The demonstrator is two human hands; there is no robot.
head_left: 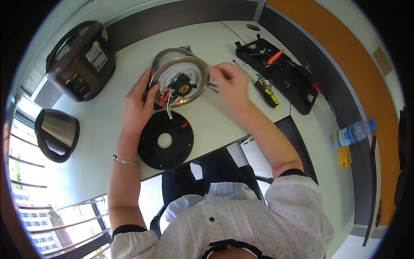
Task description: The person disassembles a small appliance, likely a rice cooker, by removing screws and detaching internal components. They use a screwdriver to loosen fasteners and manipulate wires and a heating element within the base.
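Note:
A round metal appliance body (204, 82) lies with its underside up on the white table. White padding (169, 72) lines it, and a black connector (183, 87) with a brass-coloured ring sits in its middle. Red wires (164, 97) and white wires (169, 113) come out toward me. My left hand (140, 101) is wrapped round the left rim, thumb near the wires. My right hand (230, 82) is at the right rim with its fingers curled in a pinch; what they hold, if anything, is hidden. A black round cover (172, 142) with a central hole lies nearer me.
On the left stand a brown cooker (82, 64) and a steel kettle (58, 131) with a black handle. A yellow-black screwdriver (266, 93) lies right of my right hand, beside an open black tool case (297, 84). Further right is a water bottle (353, 134).

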